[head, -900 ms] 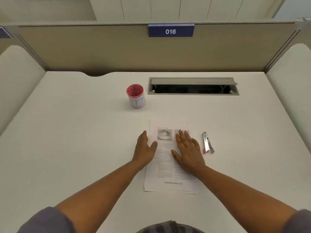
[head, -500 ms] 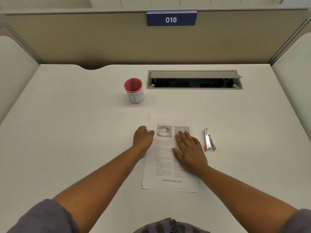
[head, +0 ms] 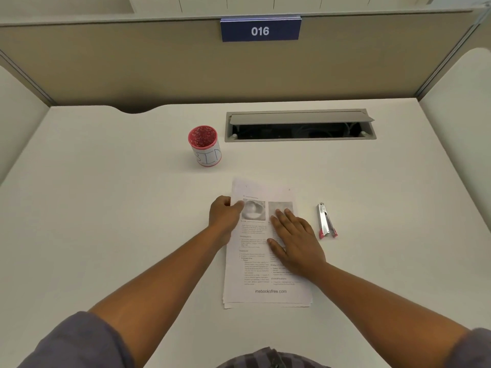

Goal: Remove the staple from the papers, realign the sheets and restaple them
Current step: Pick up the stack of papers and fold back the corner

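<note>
A stack of printed papers lies on the white desk, its sheets slightly fanned at the bottom edge. My left hand curls around the stack's upper left edge, thumb on top of the page. My right hand rests flat on the right half of the top sheet, fingers spread. A small silver staple tool with pink tips lies on the desk just right of the papers, untouched. No staple is visible at this size.
A pink cup with a white label stands behind the papers to the left. An open grey cable tray is set into the desk at the back. Beige partitions enclose the desk.
My left hand went from lying flat on the page's left side to curling its fingers around the stack's left edge. My right hand stayed flat on the paper.
</note>
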A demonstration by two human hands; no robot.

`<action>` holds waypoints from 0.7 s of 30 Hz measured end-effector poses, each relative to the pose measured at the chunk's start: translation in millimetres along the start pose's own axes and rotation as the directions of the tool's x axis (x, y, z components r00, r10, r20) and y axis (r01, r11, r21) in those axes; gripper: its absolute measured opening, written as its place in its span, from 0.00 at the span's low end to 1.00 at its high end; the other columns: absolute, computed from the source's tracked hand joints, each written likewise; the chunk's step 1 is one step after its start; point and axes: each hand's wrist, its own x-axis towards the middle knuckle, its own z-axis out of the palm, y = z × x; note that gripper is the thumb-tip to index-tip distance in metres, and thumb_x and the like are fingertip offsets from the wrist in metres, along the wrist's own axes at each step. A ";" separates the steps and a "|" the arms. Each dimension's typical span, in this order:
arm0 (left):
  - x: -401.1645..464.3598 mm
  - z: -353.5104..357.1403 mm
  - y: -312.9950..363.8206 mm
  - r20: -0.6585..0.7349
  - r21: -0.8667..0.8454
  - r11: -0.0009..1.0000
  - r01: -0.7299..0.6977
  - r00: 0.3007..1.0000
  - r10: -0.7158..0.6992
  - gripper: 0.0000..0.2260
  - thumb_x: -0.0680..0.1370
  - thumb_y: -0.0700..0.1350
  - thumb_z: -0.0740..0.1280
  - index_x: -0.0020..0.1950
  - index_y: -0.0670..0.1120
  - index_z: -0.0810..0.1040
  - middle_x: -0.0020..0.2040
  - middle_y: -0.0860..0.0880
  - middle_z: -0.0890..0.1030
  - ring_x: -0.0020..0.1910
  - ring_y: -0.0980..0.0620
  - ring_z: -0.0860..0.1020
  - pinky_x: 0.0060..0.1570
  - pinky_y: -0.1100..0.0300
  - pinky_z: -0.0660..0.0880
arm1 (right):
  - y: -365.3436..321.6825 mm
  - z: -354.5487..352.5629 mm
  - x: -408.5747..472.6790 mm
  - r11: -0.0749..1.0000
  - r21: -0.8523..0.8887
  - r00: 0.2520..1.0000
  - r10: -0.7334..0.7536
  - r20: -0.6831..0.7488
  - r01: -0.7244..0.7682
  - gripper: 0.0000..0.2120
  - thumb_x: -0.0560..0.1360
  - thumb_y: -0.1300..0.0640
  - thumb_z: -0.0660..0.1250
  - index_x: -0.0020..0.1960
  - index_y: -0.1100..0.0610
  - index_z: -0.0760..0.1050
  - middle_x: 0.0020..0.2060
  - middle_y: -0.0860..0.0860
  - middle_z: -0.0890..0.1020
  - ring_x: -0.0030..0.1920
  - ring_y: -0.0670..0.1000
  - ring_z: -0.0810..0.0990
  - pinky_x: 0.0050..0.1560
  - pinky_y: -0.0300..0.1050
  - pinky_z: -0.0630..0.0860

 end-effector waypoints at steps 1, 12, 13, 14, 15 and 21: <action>-0.4 -0.2 0.5 0.000 0.008 1.000 -0.016 1.000 0.016 0.08 0.79 0.47 0.69 0.55 0.45 0.77 0.52 0.46 0.84 0.50 0.44 0.84 0.51 0.46 0.83 | -0.3 -0.4 0.0 1.000 0.003 1.000 0.000 -0.007 0.000 0.33 0.82 0.35 0.46 0.82 0.51 0.54 0.81 0.48 0.56 0.82 0.48 0.47 0.79 0.49 0.46; -31.9 3.5 -4.8 0.142 0.252 0.855 -0.454 0.891 0.431 0.15 0.82 0.44 0.66 0.67 0.54 0.81 0.56 0.56 0.85 0.51 0.54 0.83 0.45 0.67 0.78 | -74.2 -53.6 39.2 0.280 0.915 0.940 0.262 0.218 -0.290 0.33 0.78 0.39 0.66 0.78 0.48 0.62 0.72 0.46 0.73 0.70 0.48 0.73 0.71 0.52 0.70; -34.2 4.3 -6.6 0.154 0.277 0.825 -0.493 0.870 0.468 0.14 0.81 0.45 0.67 0.66 0.55 0.82 0.55 0.56 0.86 0.52 0.55 0.84 0.47 0.66 0.78 | -77.3 -58.7 42.2 0.175 0.936 0.930 0.267 0.254 -0.306 0.31 0.78 0.40 0.67 0.77 0.48 0.64 0.70 0.46 0.75 0.68 0.49 0.75 0.70 0.53 0.72; -36.7 4.9 -8.8 0.167 0.292 0.804 -0.518 0.856 0.490 0.13 0.81 0.45 0.67 0.65 0.55 0.82 0.55 0.55 0.86 0.53 0.55 0.83 0.49 0.66 0.77 | -78.3 -62.8 44.4 0.105 0.945 0.923 0.270 0.274 -0.311 0.29 0.78 0.41 0.68 0.75 0.49 0.67 0.68 0.47 0.78 0.66 0.49 0.78 0.68 0.55 0.75; -39.0 5.2 -10.6 0.183 0.291 0.797 -0.530 0.848 0.497 0.13 0.81 0.46 0.67 0.65 0.55 0.82 0.57 0.55 0.86 0.55 0.56 0.83 0.51 0.66 0.77 | -77.9 -65.9 46.3 0.050 0.952 0.921 0.275 0.277 -0.302 0.24 0.78 0.44 0.69 0.71 0.50 0.72 0.64 0.50 0.81 0.63 0.50 0.81 0.65 0.56 0.78; -33.0 -1.7 -11.1 0.201 0.199 0.820 -0.537 0.841 0.502 0.13 0.79 0.42 0.68 0.63 0.47 0.81 0.66 0.54 0.77 0.66 0.53 0.75 0.63 0.54 0.78 | -65.4 -70.4 49.1 -0.034 0.938 0.869 0.365 0.333 -0.345 0.12 0.81 0.59 0.61 0.60 0.53 0.80 0.52 0.55 0.86 0.53 0.57 0.86 0.51 0.51 0.83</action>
